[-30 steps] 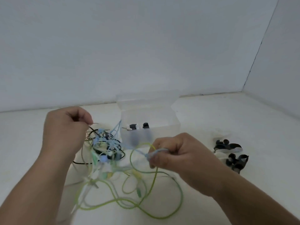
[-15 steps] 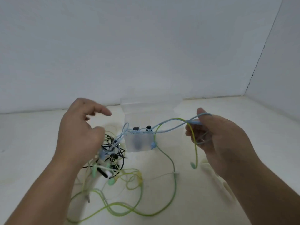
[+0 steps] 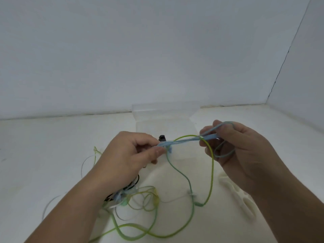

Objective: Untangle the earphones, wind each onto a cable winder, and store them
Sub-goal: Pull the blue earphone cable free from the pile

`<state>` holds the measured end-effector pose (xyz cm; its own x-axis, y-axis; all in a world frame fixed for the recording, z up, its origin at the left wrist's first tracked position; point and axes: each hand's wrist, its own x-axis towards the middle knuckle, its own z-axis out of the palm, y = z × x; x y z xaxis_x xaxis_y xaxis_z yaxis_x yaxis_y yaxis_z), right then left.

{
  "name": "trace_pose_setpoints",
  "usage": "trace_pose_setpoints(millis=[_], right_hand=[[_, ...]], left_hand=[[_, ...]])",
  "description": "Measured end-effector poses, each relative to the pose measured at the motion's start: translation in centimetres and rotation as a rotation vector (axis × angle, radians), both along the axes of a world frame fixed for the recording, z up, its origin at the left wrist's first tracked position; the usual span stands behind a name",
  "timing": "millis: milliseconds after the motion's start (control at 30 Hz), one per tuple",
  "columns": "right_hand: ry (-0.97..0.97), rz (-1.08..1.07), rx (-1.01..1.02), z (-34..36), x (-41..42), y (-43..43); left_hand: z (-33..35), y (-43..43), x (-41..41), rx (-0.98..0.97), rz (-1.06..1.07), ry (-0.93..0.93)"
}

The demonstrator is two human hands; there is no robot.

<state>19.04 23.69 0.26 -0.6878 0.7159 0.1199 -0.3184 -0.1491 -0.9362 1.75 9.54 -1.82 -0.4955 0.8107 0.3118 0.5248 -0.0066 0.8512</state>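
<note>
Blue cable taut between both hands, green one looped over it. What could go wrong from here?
1. The green cable hangs over the blue cable close to where the right hand pinches it. Pulling against the left hand may cinch that crossing tight instead of freeing it.
2. Blue strands also show in the tangle under the left wrist. A hard tug could drag the pile or strain the thin wire.
</note>
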Motion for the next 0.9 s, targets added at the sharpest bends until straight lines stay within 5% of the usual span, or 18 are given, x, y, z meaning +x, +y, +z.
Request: trace_pose_setpoints(millis=[233, 433, 667, 900], right_hand=[[-0.039, -0.026, -0.058, -0.1, 0.0, 0.4], [-0.002, 0.008, -0.023, -0.2, 0.1, 0.7], [-0.317, -0.173, 0.249, -1.5, -0.3, 1.2], [-0.303, -0.371, 0.029, -1.4, -0.6, 2.2]], left_hand=[[0.0, 0.2, -0.1, 0.083, -0.003, -0.371], [0.2, 0.3, -0.2, 0.075, 0.055, -0.515], [0.7, 0.3, -0.3, 0.115, 0.104, -0.696], [0.2, 0.5, -1.0, 0.122, 0.267, -0.677]])
